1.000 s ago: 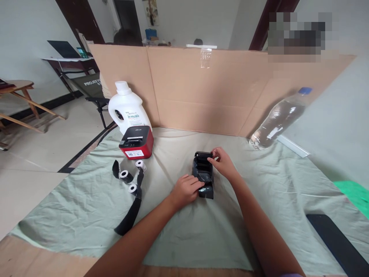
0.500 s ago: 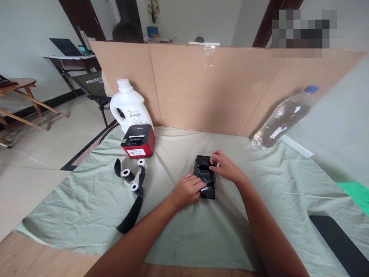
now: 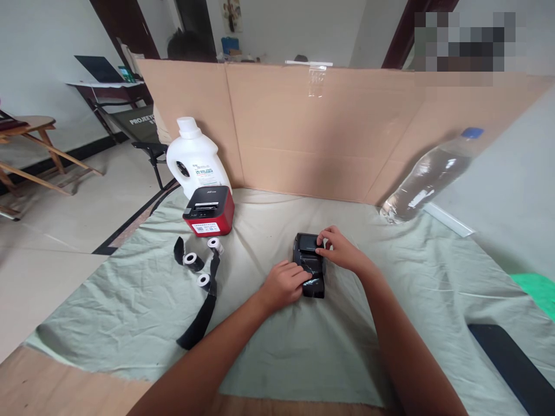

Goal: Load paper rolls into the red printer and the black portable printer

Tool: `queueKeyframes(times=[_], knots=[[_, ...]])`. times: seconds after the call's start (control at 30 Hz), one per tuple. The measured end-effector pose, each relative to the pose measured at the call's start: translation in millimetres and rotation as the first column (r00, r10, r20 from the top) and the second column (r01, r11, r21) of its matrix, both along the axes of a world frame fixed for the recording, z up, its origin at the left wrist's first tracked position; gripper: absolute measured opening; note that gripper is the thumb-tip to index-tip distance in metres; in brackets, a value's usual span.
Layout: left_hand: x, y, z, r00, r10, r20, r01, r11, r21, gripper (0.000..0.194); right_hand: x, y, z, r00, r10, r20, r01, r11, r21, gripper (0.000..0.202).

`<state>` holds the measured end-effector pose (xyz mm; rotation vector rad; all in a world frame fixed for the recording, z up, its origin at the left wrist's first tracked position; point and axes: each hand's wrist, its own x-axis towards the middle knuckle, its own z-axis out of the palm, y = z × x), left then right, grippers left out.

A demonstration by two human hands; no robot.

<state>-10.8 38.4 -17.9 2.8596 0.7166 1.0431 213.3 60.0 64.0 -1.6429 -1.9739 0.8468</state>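
Observation:
A black handheld card terminal (image 3: pixel 313 287), seemingly face down, lies on the cloth between my hands. My left hand (image 3: pixel 284 283) grips its left side, the thumb lying across the lower half. At the terminal's far end sits a flat black rectangular block that looks like a battery (image 3: pixel 308 243). The bent thumb and fingers of my right hand (image 3: pixel 338 248) close on the right end of this block. What lies under the block is hidden. Clear tape or film glints on the terminal's near part.
Left of my hands lie several small paper rolls (image 3: pixel 193 263), one trailing a long black strip (image 3: pixel 197 326). Behind them stand a red and black receipt printer (image 3: pixel 210 211) and a white detergent jug (image 3: pixel 199 156). A cardboard panel (image 3: pixel 303 127), leaning bottle (image 3: pixel 433 176) and phone (image 3: pixel 511 364) border the area.
The block at the terminal's far end shows more of its top face and looks slightly shifted under my right fingers. Both hands stay nearly in place; the view has moved slightly.

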Motion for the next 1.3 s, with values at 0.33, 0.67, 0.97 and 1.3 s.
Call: queueKeyframes(times=[0.33,0.67,0.97,1.3], knots=[[-0.4,-1.0,5.9,0.999,-0.003,0.039,0.004,1.000,-0.023,0.032,1.7,4.6,-7.2,0.993,-0.114,-0.017,0.113,0.992,-0.053,0.014],[-1.7,1.8,13.9,0.973,0.200,0.115,-0.138,0.903,-0.408,0.077,0.9,3.9,-6.9,0.965,-0.233,-0.122,0.201,0.952,-0.231,0.054],[-0.7,14.5,25.6,0.956,0.291,0.037,-0.213,0.773,-0.597,0.070,-3.9,2.4,-20.7,0.875,-0.377,-0.304,0.266,0.899,-0.348,0.057],[-0.2,17.1,7.9,0.962,0.245,-0.119,-0.272,0.842,-0.466,0.100,-35.7,-47.0,-79.4,0.771,-0.348,-0.533,0.465,0.880,0.098,0.043]])
